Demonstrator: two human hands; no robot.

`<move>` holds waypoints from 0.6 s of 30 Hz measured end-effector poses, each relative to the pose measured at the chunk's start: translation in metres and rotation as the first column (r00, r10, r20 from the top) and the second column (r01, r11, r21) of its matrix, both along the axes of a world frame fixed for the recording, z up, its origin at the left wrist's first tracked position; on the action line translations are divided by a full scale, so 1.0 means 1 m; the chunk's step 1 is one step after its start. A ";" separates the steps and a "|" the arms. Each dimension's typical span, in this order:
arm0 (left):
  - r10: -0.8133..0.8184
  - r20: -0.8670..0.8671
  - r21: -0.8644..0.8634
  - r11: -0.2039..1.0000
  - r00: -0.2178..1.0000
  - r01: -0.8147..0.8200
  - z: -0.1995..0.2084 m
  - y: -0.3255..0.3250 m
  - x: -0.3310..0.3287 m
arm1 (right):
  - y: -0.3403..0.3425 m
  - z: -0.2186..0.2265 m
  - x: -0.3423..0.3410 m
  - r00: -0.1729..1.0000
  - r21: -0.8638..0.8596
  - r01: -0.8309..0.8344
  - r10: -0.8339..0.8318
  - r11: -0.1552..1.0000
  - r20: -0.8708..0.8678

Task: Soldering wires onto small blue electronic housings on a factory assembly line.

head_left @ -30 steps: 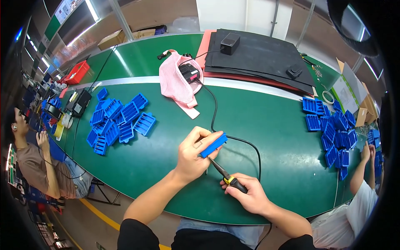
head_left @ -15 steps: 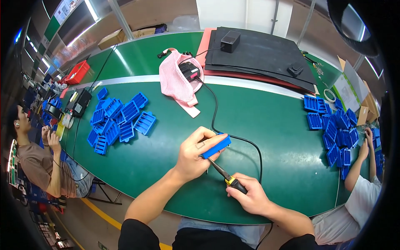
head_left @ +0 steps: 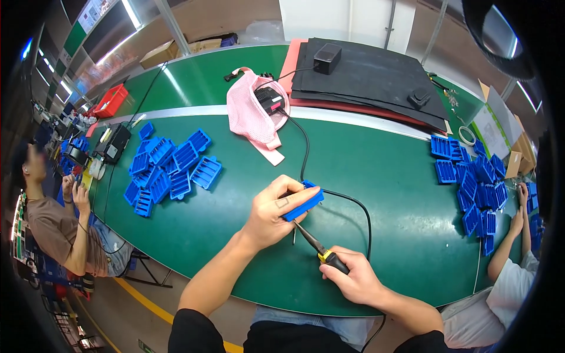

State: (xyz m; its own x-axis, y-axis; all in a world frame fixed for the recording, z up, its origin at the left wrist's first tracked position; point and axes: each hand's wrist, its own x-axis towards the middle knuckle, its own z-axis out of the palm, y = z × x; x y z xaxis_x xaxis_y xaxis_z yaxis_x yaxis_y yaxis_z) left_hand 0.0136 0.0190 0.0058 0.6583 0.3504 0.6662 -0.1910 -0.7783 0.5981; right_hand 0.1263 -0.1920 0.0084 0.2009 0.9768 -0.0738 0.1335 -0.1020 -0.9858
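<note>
At the far left, a co-worker in a brown shirt (head_left: 53, 235) is seen seated beside the green tabletop (head_left: 235, 235), on which a black box-shaped device (head_left: 113, 144) and, farther back, a red plastic bin (head_left: 110, 101) are set. Next, a loose heap of blue slotted plastic trays (head_left: 168, 167) is spread, with several overlapping. Toward the middle, a black electronic unit (head_left: 269, 100) is partly enclosed by a pink mesh bag (head_left: 250, 115). In front of it, a narrow blue plastic piece (head_left: 303, 206) is gripped, tilted, above the tabletop by the left hand (head_left: 268, 215), whose fingers cover part of it. The tip of a dark tapered tool with a black-and-yellow handle (head_left: 312, 239) is held at its lower end; whether contact is made cannot be told. The handle is closed on by the right hand (head_left: 353, 275). A black cable (head_left: 366, 217) is looped behind both hands. Beyond, a black rectangular adapter (head_left: 327, 59) is laid on stacked black flat sheets (head_left: 371, 79). At the right, a second heap of blue slotted trays (head_left: 469, 187) is piled near another co-worker's arms (head_left: 507, 244).
</note>
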 end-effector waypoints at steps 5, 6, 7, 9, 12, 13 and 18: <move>0.096 0.056 0.088 0.991 0.994 -0.101 0.006 0.006 0.000 | 0.001 -0.005 0.005 0.992 0.128 -0.025 0.009 0.992 0.124; 0.117 0.059 0.075 0.990 0.991 -0.122 0.008 0.006 -0.001 | 0.002 -0.006 0.007 0.986 0.162 -0.026 -0.001 0.986 0.167; 0.132 0.071 0.051 0.989 0.989 -0.136 0.010 0.007 -0.002 | 0.002 -0.007 0.009 0.958 0.198 -0.025 -0.033 0.980 0.284; 0.140 0.081 0.085 0.986 0.987 -0.147 0.013 0.007 -0.003 | 0.004 -0.010 0.015 0.859 0.262 -0.040 -0.101 0.964 0.501; 0.125 0.081 0.064 0.989 0.989 -0.130 0.016 0.006 -0.003 | 0.006 -0.012 0.022 0.717 0.218 -0.041 -0.123 0.975 0.686; 0.113 0.091 0.079 0.990 0.989 -0.120 0.017 0.007 -0.003 | 0.006 -0.012 0.024 0.697 0.196 -0.063 -0.097 0.978 0.710; 0.096 0.089 0.122 0.987 0.991 -0.107 0.019 0.008 -0.004 | 0.005 -0.011 0.027 0.606 0.065 -0.265 0.114 0.962 0.787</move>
